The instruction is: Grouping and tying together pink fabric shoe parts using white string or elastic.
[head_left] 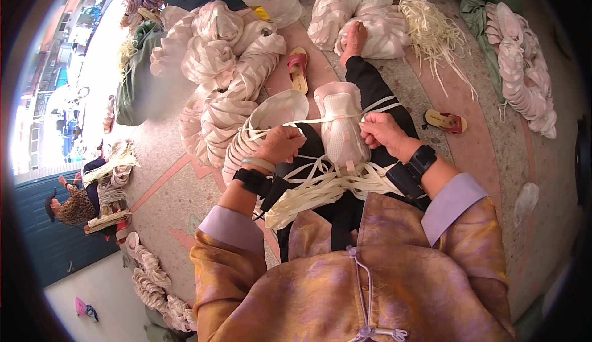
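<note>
Head view: left hand [281, 144] and right hand [387, 136] both have fingers closed on a white lace [315, 120], stretched across the pale shoe [342, 140] between the legs [404, 120]; lace bundle [296, 201] at its near end.

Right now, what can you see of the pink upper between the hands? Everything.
The upper is pale pink and off-white, looks like soft fabric, with a perforated, mesh-like body, a rounded far end and a small tab at the near end. It points away, lengthwise between the legs. A pale lace crosses it; more laces bunch at its near end. Right hand contact: unclear.
</note>
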Available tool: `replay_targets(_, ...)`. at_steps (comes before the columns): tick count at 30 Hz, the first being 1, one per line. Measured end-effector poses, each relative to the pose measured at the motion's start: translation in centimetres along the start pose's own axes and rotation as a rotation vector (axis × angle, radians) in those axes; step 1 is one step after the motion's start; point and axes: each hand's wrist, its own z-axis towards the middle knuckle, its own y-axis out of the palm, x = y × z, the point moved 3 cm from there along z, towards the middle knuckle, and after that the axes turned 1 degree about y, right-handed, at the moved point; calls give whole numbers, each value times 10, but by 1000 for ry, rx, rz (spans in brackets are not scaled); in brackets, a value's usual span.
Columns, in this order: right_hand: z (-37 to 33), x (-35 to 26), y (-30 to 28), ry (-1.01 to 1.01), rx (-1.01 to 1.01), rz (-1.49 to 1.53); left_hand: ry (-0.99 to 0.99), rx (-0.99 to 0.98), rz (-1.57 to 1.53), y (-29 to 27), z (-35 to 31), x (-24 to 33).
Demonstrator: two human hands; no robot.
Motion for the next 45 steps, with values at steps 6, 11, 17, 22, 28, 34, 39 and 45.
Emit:
replay_targets(6,6,5,2,-25,122,35,71,19,-25,24,11,16)
replay_targets(11,1,2,4,-26,102,20,110,-5,-2,31,17,12)
replay_targets(17,-14,-31,-36,-239,103,-398,436,308,546,-13,4,42)
replay_targets(22,-85,-150,-128,-677,637,-1416,378,618,1314,-135,-54,107)
replay_targets(28,-214,-320,-206,-1023,1280,-1913,914,1265,1591,-232,-152,224)
replay_targets(34,-302,-418,-110,-1506,1298,-1747,1051,1618,1108,-215,-230,334)
replay_targets(39,-309,-431,13,-2024,806,-1609,1336,1446,684,-166,-255,399)
replay_targets(45,-315,-441,68,-1950,854,-1517,1626,1368,532,-139,-291,442)
